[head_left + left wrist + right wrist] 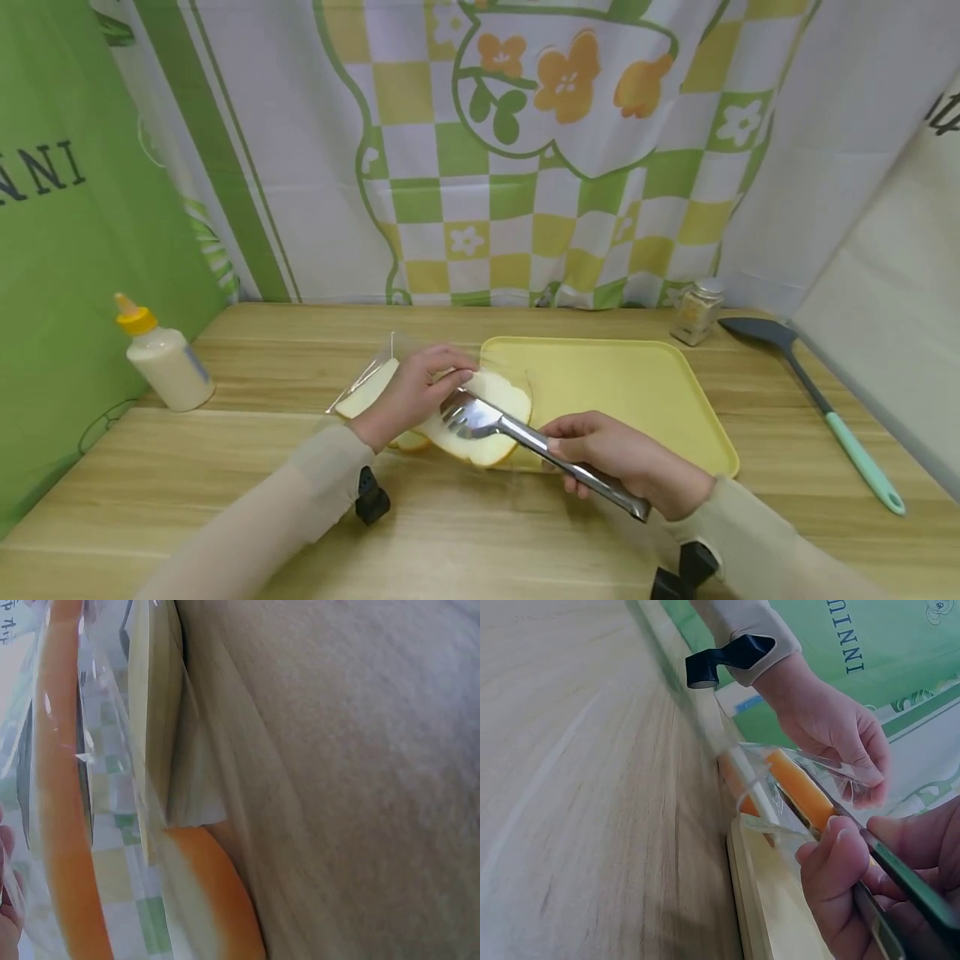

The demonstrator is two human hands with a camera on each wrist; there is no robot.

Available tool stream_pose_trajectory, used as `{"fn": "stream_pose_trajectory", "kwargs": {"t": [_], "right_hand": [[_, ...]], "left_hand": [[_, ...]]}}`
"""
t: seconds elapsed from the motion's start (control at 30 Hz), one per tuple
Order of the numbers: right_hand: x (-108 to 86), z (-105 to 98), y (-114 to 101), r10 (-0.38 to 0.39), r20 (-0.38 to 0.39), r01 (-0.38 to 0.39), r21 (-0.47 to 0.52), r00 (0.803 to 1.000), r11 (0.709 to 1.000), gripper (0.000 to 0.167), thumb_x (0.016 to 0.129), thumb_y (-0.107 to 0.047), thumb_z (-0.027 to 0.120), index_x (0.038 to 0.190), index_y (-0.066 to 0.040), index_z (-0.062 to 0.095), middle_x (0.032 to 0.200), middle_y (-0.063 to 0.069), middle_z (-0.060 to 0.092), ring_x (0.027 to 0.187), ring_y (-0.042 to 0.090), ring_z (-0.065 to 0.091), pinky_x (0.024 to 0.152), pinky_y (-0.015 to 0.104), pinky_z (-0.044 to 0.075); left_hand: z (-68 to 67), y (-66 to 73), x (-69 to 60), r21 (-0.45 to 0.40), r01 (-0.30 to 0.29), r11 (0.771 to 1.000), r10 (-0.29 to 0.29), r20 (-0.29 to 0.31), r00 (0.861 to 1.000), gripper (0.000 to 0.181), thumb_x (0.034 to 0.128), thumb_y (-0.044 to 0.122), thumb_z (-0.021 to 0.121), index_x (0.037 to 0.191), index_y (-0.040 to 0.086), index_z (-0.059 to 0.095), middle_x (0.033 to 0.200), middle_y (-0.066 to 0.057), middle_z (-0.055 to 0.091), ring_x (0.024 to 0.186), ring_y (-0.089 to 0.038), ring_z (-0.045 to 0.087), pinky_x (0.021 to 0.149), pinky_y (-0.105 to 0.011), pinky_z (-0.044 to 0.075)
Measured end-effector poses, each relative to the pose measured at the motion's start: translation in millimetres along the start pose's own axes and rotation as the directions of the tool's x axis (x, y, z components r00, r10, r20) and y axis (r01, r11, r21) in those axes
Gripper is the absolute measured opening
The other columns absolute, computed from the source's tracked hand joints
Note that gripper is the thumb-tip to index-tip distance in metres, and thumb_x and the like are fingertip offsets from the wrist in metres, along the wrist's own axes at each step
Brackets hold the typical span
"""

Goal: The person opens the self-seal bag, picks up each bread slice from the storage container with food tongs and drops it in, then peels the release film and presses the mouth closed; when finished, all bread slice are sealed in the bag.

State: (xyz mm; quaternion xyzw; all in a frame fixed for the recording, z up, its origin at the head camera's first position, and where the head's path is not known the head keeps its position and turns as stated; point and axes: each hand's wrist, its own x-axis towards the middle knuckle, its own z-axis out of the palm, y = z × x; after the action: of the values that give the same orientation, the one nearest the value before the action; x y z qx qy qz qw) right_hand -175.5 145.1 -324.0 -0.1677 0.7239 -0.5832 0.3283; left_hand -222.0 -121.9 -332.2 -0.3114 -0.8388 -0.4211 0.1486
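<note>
A slice of bread [498, 396] is held between the arms of metal tongs [525, 435], just off the left end of the yellow tray [615, 392]. My right hand [618, 457] grips the tongs by their middle. My left hand [416, 385] pinches the edge of a clear plastic bag [832, 766] near the slice's top. Around the slice's crust [60, 772], the left wrist view shows the bag's film. Another bread slice [369, 393] lies on the table at the left, partly hidden by my left hand and wrist.
A bottle with a yellow cap [171, 367] stands at the table's left. Behind the tray's right corner is a small glass jar [697, 312]. A dark spatula with a mint handle [858, 454] lies along the right side. Patterned curtains [525, 208] hang behind the table.
</note>
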Motion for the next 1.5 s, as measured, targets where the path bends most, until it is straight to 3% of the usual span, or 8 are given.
{"fn": "stream_pose_trajectory", "kwargs": {"t": [0.4,0.5,0.67,0.8,0.97,1.2,1.5], "right_hand": [[17.5,7,2,-0.005,0.021,0.005,0.002,1.0,1.0,0.032,0.095,-0.009,0.047,0.118,0.012,0.049,0.074,0.007,0.054,0.055,0.01,0.055,0.049,0.019,0.047],[23.5,10,-1,-0.033,0.02,0.033,-0.003,0.999,0.999,0.033,0.095,-0.01,0.047,0.119,0.013,0.049,0.078,0.007,0.056,0.056,0.01,0.055,0.049,0.02,0.047],[32.2,16,-6,-0.042,0.006,0.042,-0.034,0.999,0.999,0.033,0.096,-0.011,0.046,0.119,0.012,0.049,0.082,0.009,0.057,0.056,0.01,0.055,0.049,0.02,0.047],[38.8,21,-7,-0.027,-0.014,0.026,-0.065,1.0,0.998,0.032,0.096,-0.01,0.046,0.12,0.011,0.05,0.082,0.01,0.057,0.056,0.01,0.054,0.048,0.02,0.047],[48.9,27,-9,-0.038,-0.015,0.037,-0.051,0.999,0.998,0.033,0.096,-0.01,0.045,0.121,0.012,0.049,0.082,0.01,0.057,0.056,0.011,0.054,0.048,0.02,0.046],[59.9,33,-7,-0.047,-0.016,0.047,0.008,0.999,0.999,0.035,0.095,-0.008,0.044,0.123,0.014,0.047,0.077,0.008,0.055,0.054,0.01,0.053,0.047,0.018,0.045],[71.4,47,0,-0.027,-0.093,0.032,0.053,0.995,0.998,0.034,0.096,-0.01,0.044,0.121,0.013,0.047,0.07,0.006,0.052,0.052,0.009,0.051,0.046,0.018,0.044]], "left_hand": [[8.7,0.9,-7.2,-0.033,-0.054,0.998,0.053,-0.041,0.998,0.011,0.0854,0.008,0.065,0.093,0.005,0.071,0.098,-0.008,0.068,0.096,-0.022,0.062,0.085,-0.032,0.05],[12.6,2.1,-8.4,-0.055,-0.048,0.997,0.046,-0.052,0.998,0.011,0.0855,0.008,0.065,0.094,0.004,0.071,0.098,-0.009,0.067,0.094,-0.022,0.061,0.077,-0.028,0.052],[19.3,3.7,-8.4,-0.084,-0.045,0.995,0.034,-0.132,0.991,0.01,0.086,0.005,0.064,0.093,0.002,0.07,0.096,-0.01,0.067,0.09,-0.022,0.061,0.065,-0.023,0.052],[25.0,6.4,-8.1,-0.069,-0.1,0.993,0.088,-0.163,0.983,0.009,0.0855,0.005,0.064,0.092,0.002,0.07,0.094,-0.009,0.067,0.09,-0.021,0.062,0.076,-0.027,0.052],[29.0,10.5,-7.7,-0.035,-0.149,0.988,0.14,-0.181,0.973,0.009,0.0851,0.005,0.064,0.092,0.002,0.069,0.093,-0.008,0.067,0.09,-0.021,0.063,0.081,-0.03,0.051],[31.3,14.9,-8.6,-0.014,-0.176,0.984,0.167,-0.242,0.956,0.009,0.0848,0.002,0.064,0.091,0.002,0.07,0.092,-0.01,0.068,0.09,-0.023,0.063,0.081,-0.032,0.051],[38.4,20.1,-11.2,-0.029,-0.174,0.984,0.162,-0.236,0.958,0.006,0.0845,0.002,0.064,0.089,0.002,0.068,0.091,-0.008,0.066,0.087,-0.02,0.062,0.079,-0.029,0.051]]}}
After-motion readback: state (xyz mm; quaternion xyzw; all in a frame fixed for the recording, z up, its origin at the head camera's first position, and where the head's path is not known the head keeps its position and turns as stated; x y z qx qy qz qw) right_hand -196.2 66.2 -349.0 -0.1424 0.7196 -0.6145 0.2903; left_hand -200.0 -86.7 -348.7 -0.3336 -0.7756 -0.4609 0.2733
